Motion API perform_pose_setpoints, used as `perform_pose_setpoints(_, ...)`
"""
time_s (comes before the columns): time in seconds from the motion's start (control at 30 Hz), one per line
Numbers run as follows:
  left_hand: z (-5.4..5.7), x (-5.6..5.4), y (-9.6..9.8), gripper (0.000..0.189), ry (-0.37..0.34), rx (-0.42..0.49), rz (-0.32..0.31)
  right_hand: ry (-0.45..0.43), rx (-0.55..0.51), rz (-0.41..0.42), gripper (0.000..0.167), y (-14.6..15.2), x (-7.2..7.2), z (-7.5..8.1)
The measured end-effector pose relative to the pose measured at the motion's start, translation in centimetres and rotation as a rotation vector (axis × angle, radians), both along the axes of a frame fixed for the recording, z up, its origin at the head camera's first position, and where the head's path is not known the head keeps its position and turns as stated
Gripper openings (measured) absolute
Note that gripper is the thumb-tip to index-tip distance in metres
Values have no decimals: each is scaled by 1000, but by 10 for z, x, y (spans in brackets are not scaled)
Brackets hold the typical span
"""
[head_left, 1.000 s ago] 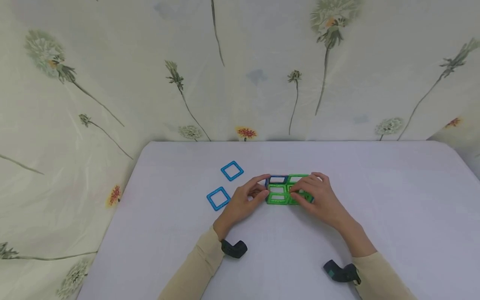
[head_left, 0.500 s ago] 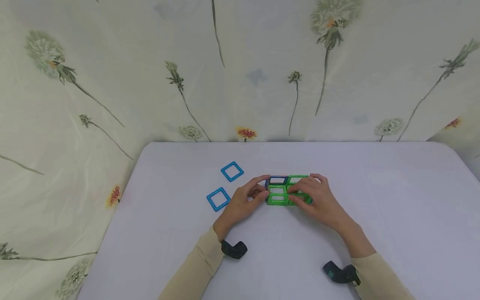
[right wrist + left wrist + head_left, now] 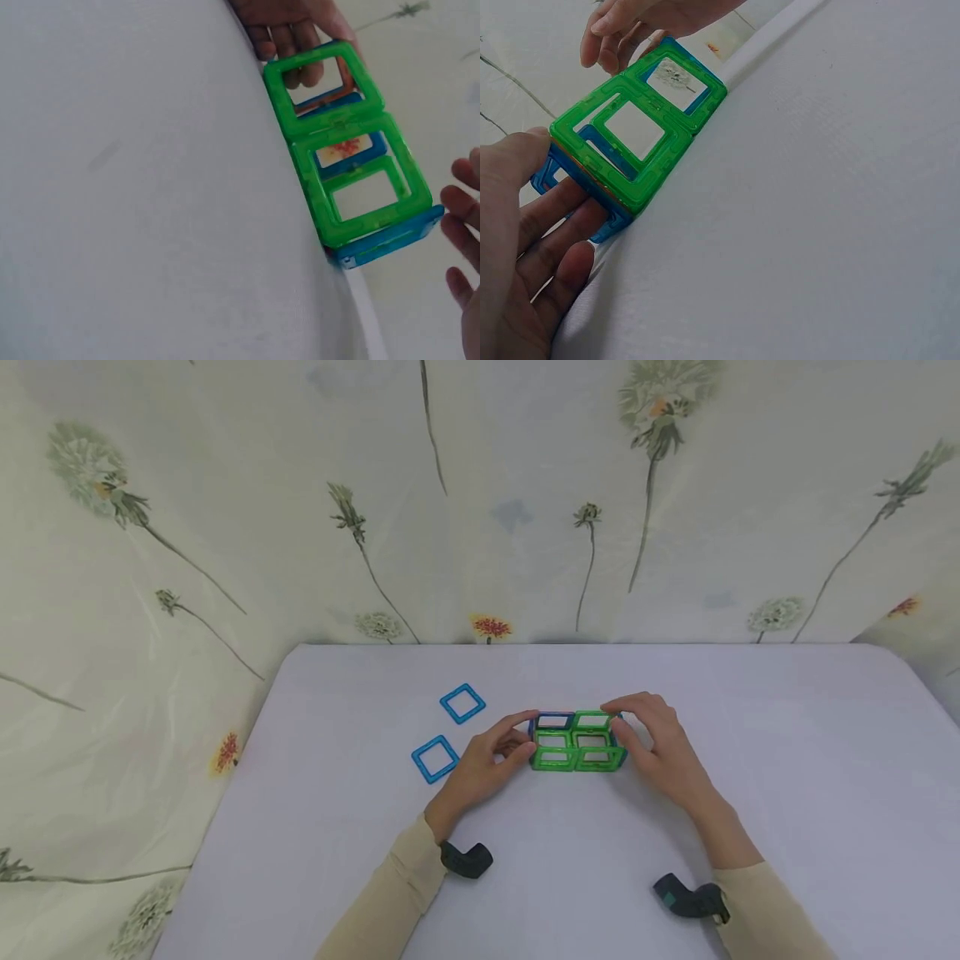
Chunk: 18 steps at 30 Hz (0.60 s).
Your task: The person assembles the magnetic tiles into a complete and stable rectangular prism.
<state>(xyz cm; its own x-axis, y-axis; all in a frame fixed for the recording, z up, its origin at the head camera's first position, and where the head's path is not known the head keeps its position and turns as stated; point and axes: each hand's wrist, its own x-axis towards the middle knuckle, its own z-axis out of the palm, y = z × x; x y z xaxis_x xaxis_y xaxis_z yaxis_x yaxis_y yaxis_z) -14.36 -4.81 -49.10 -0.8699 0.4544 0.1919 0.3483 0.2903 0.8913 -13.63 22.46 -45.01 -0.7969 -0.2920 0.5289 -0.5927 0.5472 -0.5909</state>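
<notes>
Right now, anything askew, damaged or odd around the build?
Nothing stands out: no visible spill or break. The green-and-blue plastic frame box looks intact. Only mildly untidy: two loose blue square plastic frames lie left of it, angled and separate.

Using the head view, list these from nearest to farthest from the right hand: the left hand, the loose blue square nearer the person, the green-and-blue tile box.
Nearest first from the right hand:
1. Tile box: right by its fingertips, on their left.
2. Left hand: across at the box's left end.
3. Loose blue square: farther left, beyond the left hand.
</notes>
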Motion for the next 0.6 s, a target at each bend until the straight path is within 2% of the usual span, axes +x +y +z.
perform_pose_setpoints(0.2,-2,-1,1,47,10,0,-1,-98,-159,-129,18,12,-1,-6)
perform_pose_setpoints(0.3,-2,0,2,46,-14,-1,5,-191,-221,-203,14,14,6,1)
perform_pose_setpoints(0.43,-2,0,3,46,-28,-6,3,-293,-260,-299,22,17,19,8)
perform_pose_setpoints(0.5,-1,0,3,46,-19,-7,2,-326,-274,-317,26,19,23,5)
perform_pose_setpoints(0.6,-1,0,0,47,-1,-7,4,-325,-268,-272,25,17,27,0)
